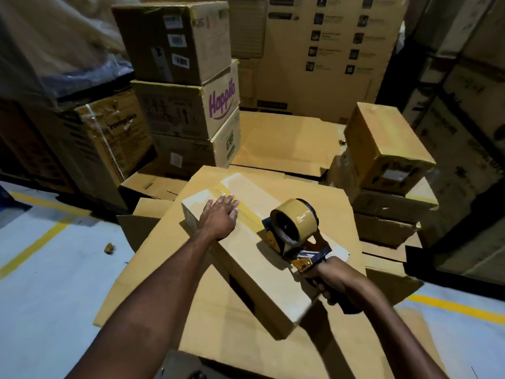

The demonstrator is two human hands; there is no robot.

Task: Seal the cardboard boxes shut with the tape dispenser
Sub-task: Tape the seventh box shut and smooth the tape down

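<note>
A long, flat cardboard box (pixel 246 258) lies diagonally on a big sheet of cardboard (pixel 224 324). A strip of yellowish tape (pixel 246 212) runs along its top seam. My left hand (pixel 220 217) presses flat on the box's far end, fingers straight on the tape. My right hand (pixel 332 284) grips the handle of a tape dispenser (pixel 293 231) with a brown tape roll, which sits on the box top near its middle, at the end of the tape strip.
Stacked cartons (pixel 185 86) rise at the back left, one marked Happilo. Smaller taped boxes (pixel 388 170) are piled at the right. Flattened cardboard (pixel 284 143) lies behind. The grey floor (pixel 49 269) with yellow lines shows at left and right.
</note>
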